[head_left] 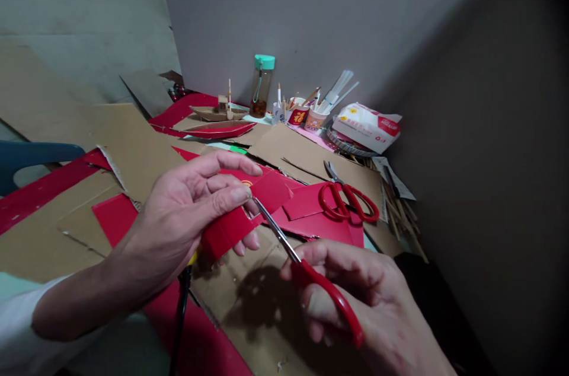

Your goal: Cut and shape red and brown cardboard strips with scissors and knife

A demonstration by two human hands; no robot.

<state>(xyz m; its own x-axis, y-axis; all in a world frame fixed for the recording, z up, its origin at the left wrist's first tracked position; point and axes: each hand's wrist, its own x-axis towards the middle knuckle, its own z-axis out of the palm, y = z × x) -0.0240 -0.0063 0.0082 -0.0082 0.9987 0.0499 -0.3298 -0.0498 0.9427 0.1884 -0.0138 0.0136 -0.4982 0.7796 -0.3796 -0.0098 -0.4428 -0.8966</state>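
My left hand (186,204) pinches a small folded piece of red cardboard (226,230) between thumb and fingers. In my right hand (360,287) is a pair of red-handled scissors (284,239), pointing up and to the left. The blade tips reach the cardboard's upper edge close to my left thumb; whether they bite into it I cannot make out. A second pair of scissors (347,195), larger and also red-handled, lies on red cardboard sheets (306,204) beyond my right hand.
Brown cardboard (293,153) covers much of the table. Toward the wall stand a cardboard boat model (217,112), a bottle with a teal lid (262,85), cups of sticks (315,119) and a tissue pack (367,127). A black cord (181,311) runs below my left hand.
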